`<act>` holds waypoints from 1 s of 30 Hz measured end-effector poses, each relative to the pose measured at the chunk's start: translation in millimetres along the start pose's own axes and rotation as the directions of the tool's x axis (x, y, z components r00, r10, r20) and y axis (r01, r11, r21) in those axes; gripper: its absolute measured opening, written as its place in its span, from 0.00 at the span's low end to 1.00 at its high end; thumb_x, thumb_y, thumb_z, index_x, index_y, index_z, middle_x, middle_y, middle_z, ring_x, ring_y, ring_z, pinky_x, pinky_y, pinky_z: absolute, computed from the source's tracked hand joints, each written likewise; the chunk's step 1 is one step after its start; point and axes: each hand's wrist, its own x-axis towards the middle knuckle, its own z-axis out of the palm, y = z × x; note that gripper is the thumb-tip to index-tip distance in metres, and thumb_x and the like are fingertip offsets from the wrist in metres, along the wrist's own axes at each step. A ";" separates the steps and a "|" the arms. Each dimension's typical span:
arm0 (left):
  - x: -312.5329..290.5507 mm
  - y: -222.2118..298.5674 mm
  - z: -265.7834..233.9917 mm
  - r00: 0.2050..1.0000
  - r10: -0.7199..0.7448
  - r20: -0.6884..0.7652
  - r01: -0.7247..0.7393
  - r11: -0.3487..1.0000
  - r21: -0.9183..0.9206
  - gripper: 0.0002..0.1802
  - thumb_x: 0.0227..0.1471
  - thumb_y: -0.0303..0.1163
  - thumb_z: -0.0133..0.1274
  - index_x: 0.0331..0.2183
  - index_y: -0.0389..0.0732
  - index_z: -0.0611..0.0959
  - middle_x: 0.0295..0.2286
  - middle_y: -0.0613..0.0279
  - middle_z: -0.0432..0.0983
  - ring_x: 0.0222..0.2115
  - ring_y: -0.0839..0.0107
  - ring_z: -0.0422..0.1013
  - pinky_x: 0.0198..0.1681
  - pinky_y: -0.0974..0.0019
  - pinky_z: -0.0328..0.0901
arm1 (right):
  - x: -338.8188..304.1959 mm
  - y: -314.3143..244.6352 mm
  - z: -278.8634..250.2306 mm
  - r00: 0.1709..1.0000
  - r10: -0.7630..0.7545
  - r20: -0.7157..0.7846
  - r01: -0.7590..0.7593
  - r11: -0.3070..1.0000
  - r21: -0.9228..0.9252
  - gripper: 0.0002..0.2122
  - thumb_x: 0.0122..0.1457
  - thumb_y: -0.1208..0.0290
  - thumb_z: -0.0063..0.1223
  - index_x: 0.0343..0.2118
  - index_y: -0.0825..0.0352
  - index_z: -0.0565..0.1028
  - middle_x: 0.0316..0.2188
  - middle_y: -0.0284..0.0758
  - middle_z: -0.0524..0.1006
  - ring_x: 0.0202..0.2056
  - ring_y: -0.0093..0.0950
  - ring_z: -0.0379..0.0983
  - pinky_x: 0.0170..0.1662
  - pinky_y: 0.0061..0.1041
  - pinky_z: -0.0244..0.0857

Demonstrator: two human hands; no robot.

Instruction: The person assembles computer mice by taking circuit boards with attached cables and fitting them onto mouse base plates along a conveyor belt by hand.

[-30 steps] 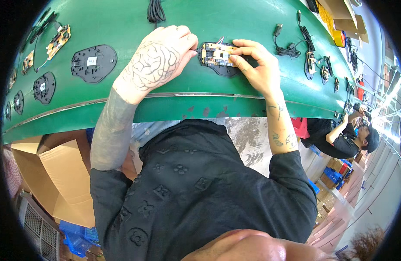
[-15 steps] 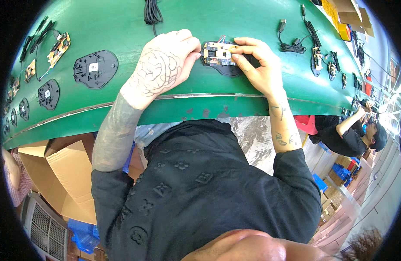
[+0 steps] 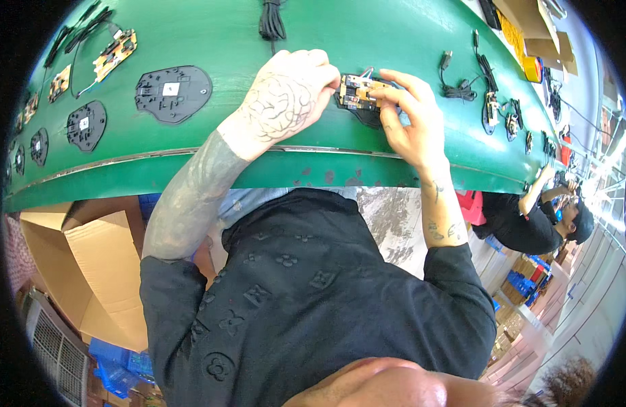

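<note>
A small tan circuit board point(image 3: 359, 93) with dark parts and thin coloured wires lies over a black plastic base plate point(image 3: 364, 118) on the green work surface. My right hand point(image 3: 413, 119) grips the board's right end with bent fingers and thumb. At the left end, my left hand point(image 3: 286, 98) is closed in a pinch, its fingertips touching or very near the edge of board and plate. What sits in that pinch is hidden. Just beyond my left hand lies a bundled black cable point(image 3: 272, 26), its tail running behind the fingers.
Left of my arm lie another black base plate point(image 3: 172, 95), a smaller-looking plate point(image 3: 87, 126) and a tan board point(image 3: 115, 54) with cable. To the right are a coiled cable point(image 3: 459, 88) and boards with cables point(image 3: 490, 112). A person point(image 3: 530, 220) works farther right. An open cardboard box point(image 3: 99, 271) stands below the green edge.
My right fingers have curled farther over the board, which now looks more tilted. Both hands, the board and the plates on the left appear slightly farther right in the picture.
</note>
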 end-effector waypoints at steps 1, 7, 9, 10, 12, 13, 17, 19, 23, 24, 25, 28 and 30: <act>-1.3 -0.6 -0.3 1.000 -0.013 -0.016 0.013 1.000 0.013 0.06 0.46 0.27 0.59 0.30 0.44 0.79 0.27 0.62 0.72 0.31 0.62 0.72 0.35 0.60 0.65 | 4.9 -9.2 1.7 0.999 -0.045 -0.007 0.045 0.999 -0.024 0.11 0.51 0.78 0.59 0.38 0.60 0.80 0.46 0.38 0.78 0.48 0.38 0.74 0.52 0.36 0.68; -1.9 -5.8 -0.1 0.999 -0.001 -0.045 0.009 0.986 0.169 0.09 0.46 0.36 0.60 0.31 0.46 0.80 0.31 0.64 0.71 0.36 0.64 0.71 0.41 0.61 0.64 | 19.7 -18.3 19.9 0.982 -0.177 0.073 0.187 0.968 -0.170 0.15 0.48 0.69 0.67 0.41 0.62 0.80 0.46 0.39 0.78 0.46 0.39 0.76 0.50 0.35 0.70; -1.2 -4.8 -6.1 0.992 0.040 -0.124 -0.014 0.980 0.198 0.11 0.45 0.38 0.61 0.31 0.46 0.79 0.32 0.64 0.71 0.37 0.64 0.70 0.43 0.60 0.64 | 17.6 -16.1 18.9 0.992 -0.124 0.024 0.126 0.963 -0.236 0.14 0.49 0.70 0.66 0.41 0.61 0.81 0.46 0.39 0.78 0.46 0.37 0.76 0.50 0.35 0.70; -0.9 -1.8 -11.0 0.983 0.042 -0.177 -0.013 0.986 0.164 0.10 0.45 0.37 0.61 0.30 0.46 0.78 0.34 0.64 0.71 0.38 0.64 0.69 0.43 0.60 0.64 | 16.7 -11.5 15.5 0.995 -0.098 0.002 0.095 0.960 -0.262 0.13 0.50 0.69 0.66 0.40 0.60 0.82 0.46 0.38 0.78 0.46 0.37 0.76 0.50 0.34 0.70; -6.9 0.5 -32.5 0.960 0.004 -0.280 0.024 0.995 0.093 0.10 0.46 0.36 0.62 0.31 0.45 0.79 0.34 0.64 0.71 0.38 0.64 0.69 0.45 0.60 0.64 | 21.2 4.0 12.6 0.999 -0.015 -0.052 -0.005 0.933 -0.360 0.11 0.53 0.68 0.64 0.40 0.60 0.82 0.47 0.39 0.78 0.47 0.37 0.75 0.51 0.35 0.69; -9.0 2.9 -44.4 0.941 -0.006 -0.338 0.019 0.999 0.034 0.10 0.46 0.35 0.62 0.31 0.45 0.80 0.34 0.64 0.71 0.39 0.64 0.70 0.46 0.60 0.64 | 23.2 20.3 6.1 0.996 0.029 -0.079 -0.062 0.887 -0.458 0.11 0.54 0.66 0.63 0.40 0.60 0.82 0.47 0.39 0.78 0.49 0.38 0.74 0.52 0.36 0.68; -64.7 -5.4 -90.4 0.866 -0.122 -0.485 0.176 0.982 0.066 0.10 0.45 0.31 0.63 0.33 0.44 0.82 0.36 0.64 0.74 0.40 0.62 0.72 0.47 0.59 0.65 | 35.5 63.4 -17.2 0.955 0.270 -0.121 -0.273 0.650 -0.709 0.12 0.56 0.60 0.59 0.39 0.61 0.83 0.49 0.45 0.77 0.53 0.44 0.71 0.55 0.40 0.66; -94.2 -16.1 -101.6 0.854 -0.185 -0.487 0.283 0.949 0.135 0.10 0.46 0.31 0.63 0.33 0.44 0.81 0.36 0.64 0.74 0.41 0.62 0.72 0.48 0.58 0.64 | 52.8 66.8 -27.0 0.871 0.491 -0.026 -0.316 0.520 -0.794 0.14 0.56 0.59 0.57 0.39 0.63 0.83 0.50 0.48 0.76 0.53 0.44 0.70 0.55 0.40 0.66; -126.8 -28.6 -111.6 0.836 -0.284 -0.470 0.406 0.896 0.180 0.16 0.45 0.31 0.63 0.39 0.44 0.81 0.40 0.62 0.74 0.44 0.61 0.71 0.50 0.57 0.64 | 111.7 13.8 8.9 0.987 0.157 -0.028 -0.139 0.756 -0.640 0.19 0.58 0.58 0.57 0.48 0.66 0.79 0.52 0.50 0.74 0.56 0.45 0.67 0.60 0.40 0.60; -129.4 -29.2 -112.7 0.843 -0.280 -0.459 0.404 0.893 0.197 0.19 0.45 0.32 0.63 0.42 0.44 0.80 0.43 0.61 0.73 0.46 0.60 0.70 0.51 0.57 0.64 | 132.5 -16.8 26.0 1.000 -0.004 0.029 0.017 0.880 -0.474 0.17 0.59 0.61 0.58 0.48 0.64 0.78 0.54 0.48 0.73 0.57 0.44 0.67 0.61 0.39 0.60; -132.5 -30.0 -112.6 0.852 -0.275 -0.445 0.399 0.891 0.215 0.23 0.45 0.34 0.63 0.46 0.45 0.79 0.46 0.60 0.72 0.49 0.59 0.69 0.51 0.56 0.63 | 151.9 -45.4 46.6 0.992 -0.075 0.102 0.098 0.966 -0.239 0.17 0.58 0.63 0.58 0.50 0.62 0.77 0.56 0.45 0.72 0.57 0.43 0.67 0.60 0.39 0.61; -136.2 -27.8 -109.3 0.875 -0.326 -0.359 0.433 0.859 0.274 0.28 0.48 0.37 0.62 0.52 0.45 0.76 0.52 0.58 0.70 0.53 0.59 0.67 0.54 0.55 0.61 | 206.8 -116.9 110.9 0.881 -0.423 0.209 0.404 0.906 0.129 0.19 0.58 0.64 0.59 0.52 0.62 0.74 0.56 0.43 0.72 0.57 0.44 0.67 0.60 0.38 0.62; -130.8 -25.8 -107.1 0.885 -0.348 -0.308 0.441 0.839 0.319 0.30 0.49 0.39 0.60 0.54 0.46 0.75 0.53 0.57 0.70 0.55 0.60 0.65 0.55 0.55 0.59 | 236.6 -128.7 142.8 0.845 -0.499 0.192 0.470 0.864 0.179 0.20 0.57 0.65 0.61 0.53 0.62 0.74 0.54 0.43 0.73 0.55 0.43 0.69 0.59 0.37 0.63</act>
